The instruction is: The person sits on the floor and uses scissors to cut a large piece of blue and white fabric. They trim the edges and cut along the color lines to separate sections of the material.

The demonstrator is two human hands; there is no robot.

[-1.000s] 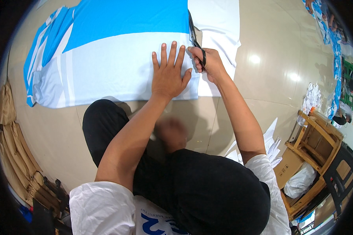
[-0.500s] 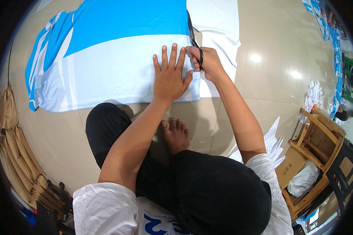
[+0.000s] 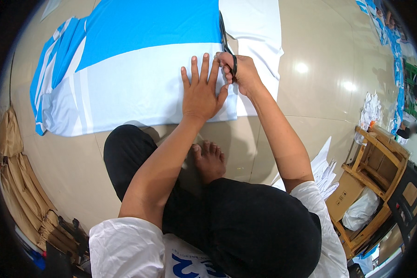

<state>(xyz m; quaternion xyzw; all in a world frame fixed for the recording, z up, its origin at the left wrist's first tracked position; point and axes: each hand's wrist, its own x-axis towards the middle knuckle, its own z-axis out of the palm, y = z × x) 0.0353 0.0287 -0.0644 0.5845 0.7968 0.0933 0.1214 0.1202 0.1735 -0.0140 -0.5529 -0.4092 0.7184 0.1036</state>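
L hand (image 3: 200,92) flat, fingers spread wide, pressing cloth (image 3: 134,88) just left of cut line | R hand (image 3: 238,72) fisted on scissors (image 3: 226,44), touching L hand's right side | blades point away from R hand, long axis along blue/white seam | R nearer cut.

Bright overhead light — floor (image 3: 306,69) glare, fisheye vignette.

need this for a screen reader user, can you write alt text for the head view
Seen from above, a person sitting on a tiled floor cuts a blue and white fabric sheet with black scissors in the right hand, while the left hand presses flat on the cloth. A wooden rack stands at right.
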